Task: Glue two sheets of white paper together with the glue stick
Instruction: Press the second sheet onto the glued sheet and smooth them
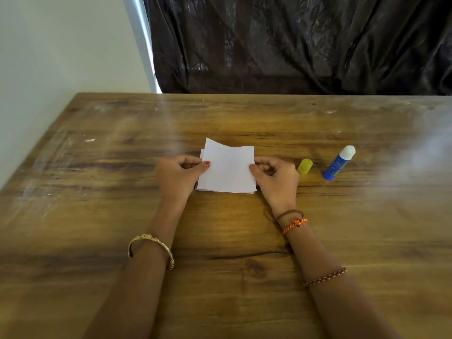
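Observation:
Two small white paper sheets (228, 168) lie stacked on the wooden table (97, 192), the top one slightly askew with its far edge curling up. My left hand (177, 174) pinches the left edge of the stack with thumb on top. My right hand (276, 178) pinches the right edge the same way. To the right lies the blue glue stick (338, 162), uncapped, with its white glue tip pointing away. Its yellow cap (305, 166) lies between the stick and my right hand.
A dark plastic sheet (293, 45) hangs behind the table's far edge. A pale wall (61, 57) runs along the left side. The table's left edge slants toward me.

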